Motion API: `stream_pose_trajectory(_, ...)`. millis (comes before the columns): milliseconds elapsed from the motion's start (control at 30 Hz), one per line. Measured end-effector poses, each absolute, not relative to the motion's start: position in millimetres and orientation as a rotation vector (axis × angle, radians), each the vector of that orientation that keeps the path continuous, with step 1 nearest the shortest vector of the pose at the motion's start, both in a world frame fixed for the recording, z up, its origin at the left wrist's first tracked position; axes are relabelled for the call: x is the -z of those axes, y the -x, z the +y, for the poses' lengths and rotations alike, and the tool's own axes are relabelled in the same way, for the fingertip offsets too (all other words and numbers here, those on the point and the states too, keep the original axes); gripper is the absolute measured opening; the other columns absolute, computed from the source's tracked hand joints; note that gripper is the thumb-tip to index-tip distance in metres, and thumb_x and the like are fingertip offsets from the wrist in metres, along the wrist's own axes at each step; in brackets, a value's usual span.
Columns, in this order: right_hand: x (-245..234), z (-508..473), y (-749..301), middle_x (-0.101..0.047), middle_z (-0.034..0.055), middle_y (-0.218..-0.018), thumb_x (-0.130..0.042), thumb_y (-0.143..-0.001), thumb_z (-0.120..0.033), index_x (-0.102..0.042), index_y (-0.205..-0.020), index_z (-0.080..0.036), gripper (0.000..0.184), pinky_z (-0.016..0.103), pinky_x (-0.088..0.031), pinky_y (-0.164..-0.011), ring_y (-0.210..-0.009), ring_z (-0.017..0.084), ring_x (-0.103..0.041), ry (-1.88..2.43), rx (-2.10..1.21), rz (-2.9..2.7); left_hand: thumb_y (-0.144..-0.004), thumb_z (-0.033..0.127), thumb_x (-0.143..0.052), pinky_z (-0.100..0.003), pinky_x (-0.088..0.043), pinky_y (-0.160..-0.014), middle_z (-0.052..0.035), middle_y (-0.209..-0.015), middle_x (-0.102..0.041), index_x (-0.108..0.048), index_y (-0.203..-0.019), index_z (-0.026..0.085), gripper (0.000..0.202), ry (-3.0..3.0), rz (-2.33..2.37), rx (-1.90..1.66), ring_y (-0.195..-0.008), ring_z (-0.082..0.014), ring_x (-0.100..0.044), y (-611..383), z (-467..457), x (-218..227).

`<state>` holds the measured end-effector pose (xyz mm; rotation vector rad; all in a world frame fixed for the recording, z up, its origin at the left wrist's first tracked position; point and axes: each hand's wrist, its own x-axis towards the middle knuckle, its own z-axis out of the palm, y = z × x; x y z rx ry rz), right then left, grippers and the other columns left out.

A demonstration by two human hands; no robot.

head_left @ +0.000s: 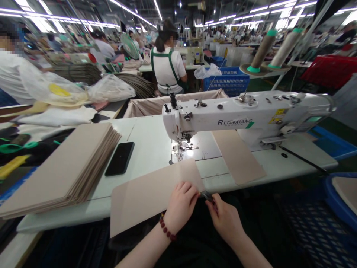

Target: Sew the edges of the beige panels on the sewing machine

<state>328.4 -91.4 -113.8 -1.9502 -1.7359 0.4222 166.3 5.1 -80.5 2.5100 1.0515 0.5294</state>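
Beige rect. panel (150,197), flat, overhanging table edge (69,218), sm. black tool (206,195) at corner.

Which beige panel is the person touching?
The loose panel under their left hand, overhanging the table's front edge; the other single panel lies beside the sewing machine, and the rest sit in a stack.

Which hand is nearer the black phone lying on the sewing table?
Left. The left hand sits in front of and to the right of the black phone; the right hand is farther away, beyond the left hand on the same side.
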Motion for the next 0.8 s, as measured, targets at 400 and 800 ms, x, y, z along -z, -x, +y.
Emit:
stream_pose_trajectory(400, 120, -81, -325, -0.066, -0.0001, -0.068, -0.032, -0.1, -0.035, -0.05, -0.088, -0.021, 0.026, 0.025, -0.03, -0.049, -0.059, 0.017, -0.065, 2.002, -0.362, -1.753, -0.094, 0.024, -0.053, -0.038, -0.045, -0.086, -0.0041, -0.09, -0.057, -0.06, -0.082, 0.02, 0.015, -2.374, 0.974, -0.471, -0.094, -0.0212, -0.051, -164, 4, 72)
stream_pose_trajectory(800, 107, -79, -325, -0.071, 0.0026, -0.084, -0.037, -0.097, -0.04, -0.051, -0.118, -0.022, 0.031, 0.026, -0.048, -0.06, -0.073, 0.02, -0.07, 1.906, -0.425, -1.634, -0.078, 0.057, -0.064, -0.053, -0.033, -0.104, -0.0168, -0.13, -0.048, -0.046, -0.133, 0.016, 0.072, -2.416, 1.582, -0.34, -0.123, -0.0369, -0.042, -58, 77, 63)
